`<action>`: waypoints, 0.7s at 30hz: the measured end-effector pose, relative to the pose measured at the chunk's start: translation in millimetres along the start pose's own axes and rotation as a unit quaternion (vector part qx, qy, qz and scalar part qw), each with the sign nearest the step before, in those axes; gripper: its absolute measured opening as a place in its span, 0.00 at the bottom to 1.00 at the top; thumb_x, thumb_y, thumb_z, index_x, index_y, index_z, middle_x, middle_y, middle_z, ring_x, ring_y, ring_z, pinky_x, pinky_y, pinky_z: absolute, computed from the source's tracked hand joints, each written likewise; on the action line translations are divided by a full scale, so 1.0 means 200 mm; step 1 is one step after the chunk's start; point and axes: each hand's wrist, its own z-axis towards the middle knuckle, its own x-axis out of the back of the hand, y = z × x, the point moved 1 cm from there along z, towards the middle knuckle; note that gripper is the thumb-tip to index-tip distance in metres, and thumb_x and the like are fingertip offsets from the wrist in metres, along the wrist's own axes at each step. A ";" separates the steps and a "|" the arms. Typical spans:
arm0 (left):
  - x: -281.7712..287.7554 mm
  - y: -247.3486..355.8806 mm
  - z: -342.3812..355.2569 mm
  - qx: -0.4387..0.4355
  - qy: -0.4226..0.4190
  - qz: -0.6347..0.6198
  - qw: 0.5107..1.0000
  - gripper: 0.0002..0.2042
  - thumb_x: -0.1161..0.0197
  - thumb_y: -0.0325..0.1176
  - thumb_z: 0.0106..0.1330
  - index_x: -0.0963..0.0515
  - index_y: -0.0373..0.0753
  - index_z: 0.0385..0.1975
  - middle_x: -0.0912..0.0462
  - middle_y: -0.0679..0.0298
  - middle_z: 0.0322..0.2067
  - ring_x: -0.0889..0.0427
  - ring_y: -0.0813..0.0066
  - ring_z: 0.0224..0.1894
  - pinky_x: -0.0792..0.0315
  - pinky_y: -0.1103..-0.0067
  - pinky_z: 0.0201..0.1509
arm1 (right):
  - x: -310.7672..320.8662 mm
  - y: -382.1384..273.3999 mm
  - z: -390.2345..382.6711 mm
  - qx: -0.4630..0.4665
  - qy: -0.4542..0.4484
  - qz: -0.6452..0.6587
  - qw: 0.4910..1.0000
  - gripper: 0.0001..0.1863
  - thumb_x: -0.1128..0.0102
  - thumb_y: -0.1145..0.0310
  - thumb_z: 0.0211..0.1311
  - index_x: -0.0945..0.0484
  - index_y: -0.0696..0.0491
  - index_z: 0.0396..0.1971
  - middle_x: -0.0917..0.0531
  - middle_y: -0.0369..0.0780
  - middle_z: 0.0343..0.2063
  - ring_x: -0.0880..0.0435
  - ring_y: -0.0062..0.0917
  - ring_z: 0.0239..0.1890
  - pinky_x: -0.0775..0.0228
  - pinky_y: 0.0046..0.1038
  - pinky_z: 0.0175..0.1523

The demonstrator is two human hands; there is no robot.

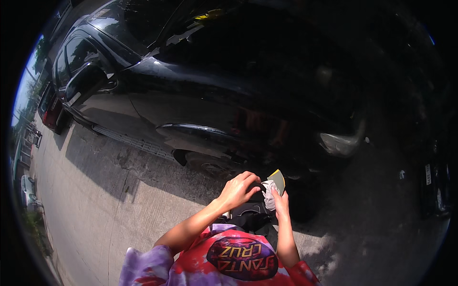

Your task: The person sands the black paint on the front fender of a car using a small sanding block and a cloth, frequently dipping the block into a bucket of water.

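My right hand (282,204) is closed around a pale, crumpled cloth (269,193) and a flat grey-green pad with a yellow edge (277,180), which looks like a sponge. Just left of it, my left hand (240,190) has its fingers bent and its thumb apart, with a gap between them. Nothing plainly shows in that hand. Both hands are in front of my body, close to the front wheel (213,164) of a dark, glossy car (191,97). Deep shade hides much of the car's front.
The car's side mirror (88,82) and running board (131,142) are on the left, its headlight (339,143) on the right. Another dark vehicle (439,190) stands at far right. A red car (50,107) is farther back at left. Concrete ground (109,219) lies below, partly shaded.
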 end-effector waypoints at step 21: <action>-0.99 0.64 1.76 -0.225 0.127 0.328 0.909 0.25 0.51 0.47 0.78 0.27 0.32 0.62 0.20 0.51 0.58 0.23 0.54 0.60 0.36 0.62 0.66 | 1.88 1.72 0.57 -0.099 0.444 0.052 0.889 0.23 0.31 0.75 0.58 0.25 0.55 0.54 0.14 0.46 0.44 0.13 0.39 0.45 0.21 0.36 0.51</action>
